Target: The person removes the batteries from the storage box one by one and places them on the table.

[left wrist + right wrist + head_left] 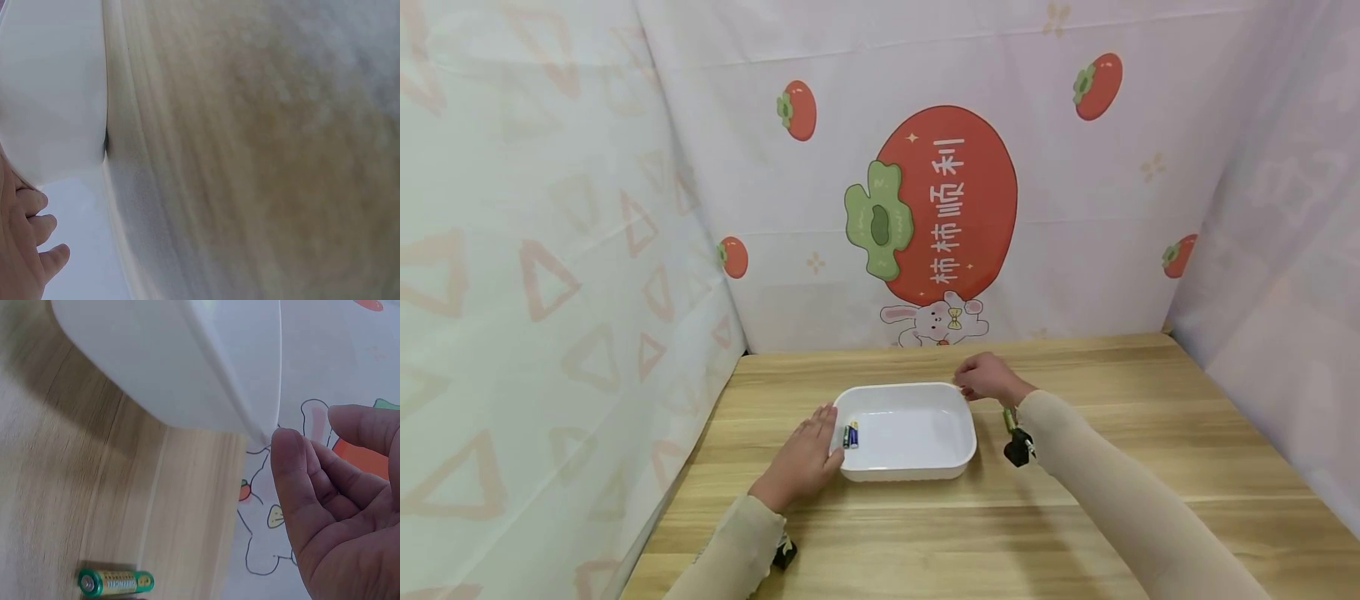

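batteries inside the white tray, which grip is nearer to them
Left. The left grip is at the left end of the tray, close beside the batteries; the right grip is by the far right corner, across the tray from them.

Two batteries [853,436] lie left inside the tray [917,437], another battery [119,582] to its right.

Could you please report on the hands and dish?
Left hand against white rectangular dish. Right hand empty, at far right corner. Green-gold cylindrical battery right of dish.
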A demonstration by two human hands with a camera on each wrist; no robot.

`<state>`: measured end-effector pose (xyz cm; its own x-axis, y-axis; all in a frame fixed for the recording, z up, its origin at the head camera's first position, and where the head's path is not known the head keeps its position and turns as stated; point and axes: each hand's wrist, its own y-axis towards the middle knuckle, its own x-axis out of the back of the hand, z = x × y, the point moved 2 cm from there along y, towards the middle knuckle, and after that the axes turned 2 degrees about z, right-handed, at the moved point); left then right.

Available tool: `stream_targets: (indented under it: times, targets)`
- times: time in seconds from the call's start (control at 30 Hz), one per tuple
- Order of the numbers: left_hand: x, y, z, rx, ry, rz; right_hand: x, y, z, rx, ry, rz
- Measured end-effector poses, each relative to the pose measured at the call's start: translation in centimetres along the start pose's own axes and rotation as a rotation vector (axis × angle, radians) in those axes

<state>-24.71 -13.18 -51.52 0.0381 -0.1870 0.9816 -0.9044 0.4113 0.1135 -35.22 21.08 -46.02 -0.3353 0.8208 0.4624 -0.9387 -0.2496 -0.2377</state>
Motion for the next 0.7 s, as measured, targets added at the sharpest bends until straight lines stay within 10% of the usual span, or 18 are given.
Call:
stream_targets:
  times: [0.7]
  targets:
    - [0.0,-0.1,-0.1,0.006,0.013,0.005,-4.4,1.1,1.1,0.042,0.041,0.042]
